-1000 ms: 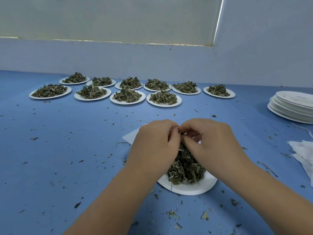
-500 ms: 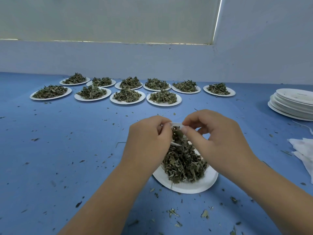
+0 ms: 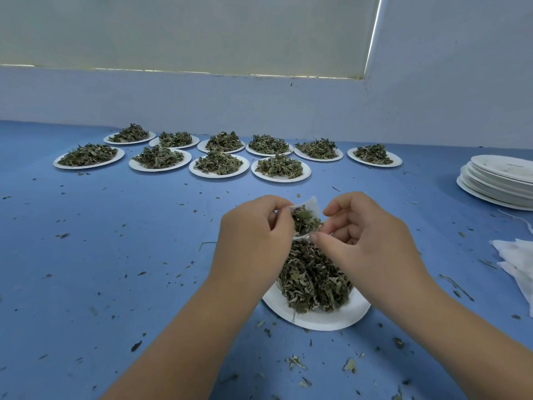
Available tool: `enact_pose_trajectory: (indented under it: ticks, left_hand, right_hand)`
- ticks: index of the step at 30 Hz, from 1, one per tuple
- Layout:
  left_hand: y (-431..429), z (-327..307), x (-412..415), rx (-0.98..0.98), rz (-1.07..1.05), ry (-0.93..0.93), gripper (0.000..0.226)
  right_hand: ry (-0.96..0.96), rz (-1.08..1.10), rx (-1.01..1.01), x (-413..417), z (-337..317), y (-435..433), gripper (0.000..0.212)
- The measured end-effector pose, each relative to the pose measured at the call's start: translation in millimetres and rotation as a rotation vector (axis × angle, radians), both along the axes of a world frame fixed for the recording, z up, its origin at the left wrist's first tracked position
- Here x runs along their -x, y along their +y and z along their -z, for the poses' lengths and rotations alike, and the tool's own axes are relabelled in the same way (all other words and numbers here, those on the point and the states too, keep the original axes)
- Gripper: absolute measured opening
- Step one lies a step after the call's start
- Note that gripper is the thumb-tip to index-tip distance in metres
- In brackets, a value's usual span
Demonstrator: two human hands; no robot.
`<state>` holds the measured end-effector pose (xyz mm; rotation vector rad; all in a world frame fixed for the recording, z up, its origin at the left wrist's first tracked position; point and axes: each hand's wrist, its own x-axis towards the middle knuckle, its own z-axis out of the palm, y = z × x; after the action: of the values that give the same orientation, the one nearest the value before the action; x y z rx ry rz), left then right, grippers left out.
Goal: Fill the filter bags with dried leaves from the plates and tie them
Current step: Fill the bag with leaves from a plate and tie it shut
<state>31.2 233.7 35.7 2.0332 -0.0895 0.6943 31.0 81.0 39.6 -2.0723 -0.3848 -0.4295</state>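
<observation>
A white filter bag (image 3: 313,207) hangs open above the near white plate (image 3: 317,317), which carries a heap of dried leaves (image 3: 313,277). Dark leaves show inside the bag's mouth. My left hand (image 3: 253,235) pinches the bag's left edge between thumb and fingers. My right hand (image 3: 366,241) pinches the bag's near right edge, its fingers curled. The lower part of the bag is hidden behind my hands.
Several white plates (image 3: 217,173) heaped with dried leaves stand in two rows at the back of the blue table (image 3: 115,255). A stack of bare plates (image 3: 499,183) sits far right, with loose white filter bags (image 3: 516,255) in front. Leaf crumbs litter the table.
Both hands have risen from the leaf heap and drawn apart, lifting the bag clear of the plate and spreading its mouth so the leaves inside show.
</observation>
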Motion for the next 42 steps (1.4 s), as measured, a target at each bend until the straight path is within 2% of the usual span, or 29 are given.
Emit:
enact_pose_trajectory:
  ticks: [6, 11, 14, 18, 21, 23, 25, 27, 29, 31, 32, 34, 38, 42]
  left_hand:
    - [-2.5, 1.6, 1.3, -0.102, -0.015, -0.065, 0.015]
    - [-5.0, 1.0, 2.6, -0.041, 0.046, -0.041, 0.017]
    - [-5.3, -1.3, 4.9, 0.0, 0.079, -0.027, 0.024]
    - [0.6, -5.5, 3.2, 0.132, 0.061, -0.012, 0.026]
    - [1.0, -6.8, 3.6, 0.161, 0.068, 0.007, 0.02]
    - [0.8, -7.4, 5.4, 0.144, 0.088, 0.012, 0.021]
    - [3.2, -8.1, 5.5, 0.111, 0.079, -0.003, 0.022]
    - [8.3, -8.7, 3.7, 0.098, 0.042, -0.023, 0.019]
    - [13.7, -9.7, 1.5, 0.111, 0.008, -0.036, 0.018]
    - [18.1, -10.8, 0.8, 0.116, -0.016, -0.058, 0.022]
    - [20.1, -11.5, 0.7, 0.117, -0.027, -0.071, 0.024]
    - [23.6, -12.7, 0.8, 0.111, -0.046, -0.095, 0.026]
    - [29.1, -13.1, -0.2, 0.075, -0.09, -0.129, 0.029]
    - [33.5, -11.4, -1.9, 0.046, -0.122, -0.15, 0.027]
  right_hand:
    - [-0.141, 0.034, 0.058, 5.2, -3.9, 1.0, 0.026]
    - [-0.322, 0.077, 0.34, 0.3, -4.7, 6.5, 0.014]
    - [-0.335, 0.02, 0.386, -2.2, -2.2, 7.3, 0.011]
    - [-0.396, -0.136, 0.406, -0.6, -4.5, 1.4, 0.035]
    - [-0.297, -0.252, 0.59, -4.1, -5.1, 2.4, 0.051]
    - [-0.262, -0.293, 0.692, -7.1, -3.6, 5.1, 0.055]
    - [-0.294, -0.329, 0.67, -7.5, -1.9, 4.1, 0.053]
    - [-0.345, -0.319, 0.508, -5.9, -1.9, -0.8, 0.042]
    - [-0.369, -0.219, 0.335, -4.1, -3.7, -6.1, 0.027]
    - [-0.37, -0.084, 0.288, -4.8, -4.7, -10.6, 0.015]
    - [-0.352, -0.035, 0.294, -5.9, -5.1, -12.1, 0.015]
    - [-0.254, -0.019, 0.379, -6.3, -7.0, -10.8, 0.026]
    - [-0.102, -0.117, 0.705, -0.6, 0.6, 4.0, 0.056]
    - [-0.182, -0.151, 0.874, 6.5, 7.7, 18.6, 0.047]
